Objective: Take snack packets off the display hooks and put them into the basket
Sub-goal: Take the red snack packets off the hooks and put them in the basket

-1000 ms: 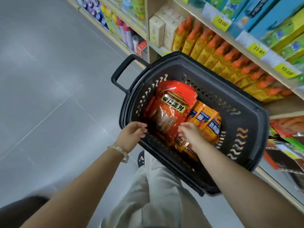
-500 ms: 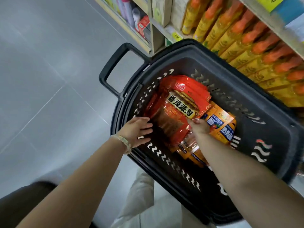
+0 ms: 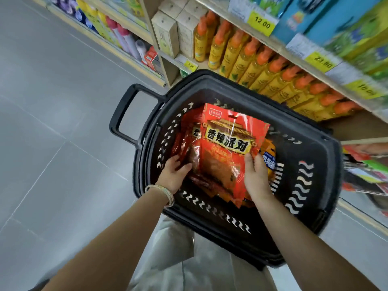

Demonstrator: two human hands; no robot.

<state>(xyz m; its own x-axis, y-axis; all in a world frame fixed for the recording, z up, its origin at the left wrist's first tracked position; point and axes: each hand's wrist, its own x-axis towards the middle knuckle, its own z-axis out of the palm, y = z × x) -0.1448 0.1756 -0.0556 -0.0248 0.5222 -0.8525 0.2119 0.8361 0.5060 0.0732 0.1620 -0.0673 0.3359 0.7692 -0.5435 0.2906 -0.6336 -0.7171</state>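
A black plastic basket (image 3: pixel 227 224) stands on the floor in front of me with several snack packets inside. The top red snack packet (image 3: pixel 228 143), printed with large yellow-and-black characters, is tilted up above the pile. My right hand (image 3: pixel 256 177) pinches its right edge, thumb on the front. My left hand (image 3: pixel 173 174) reaches into the basket's left side, its fingers lying on a second red packet (image 3: pixel 190 148) underneath. Orange packets (image 3: pixel 269 158) with blue labels lie under the red ones at the right.
The basket's loop handle (image 3: pixel 123 116) points left over grey floor tiles. Shelves with yellow orange-capped bottles (image 3: pixel 262 66) and price tags rise right behind the basket. More hanging packets (image 3: pixel 369 166) show blurred at the right edge. My light trousers are below.
My right hand has taken hold of the top red packet's right edge and raised it off the pile. My left hand went from the basket rim down onto the packets inside.
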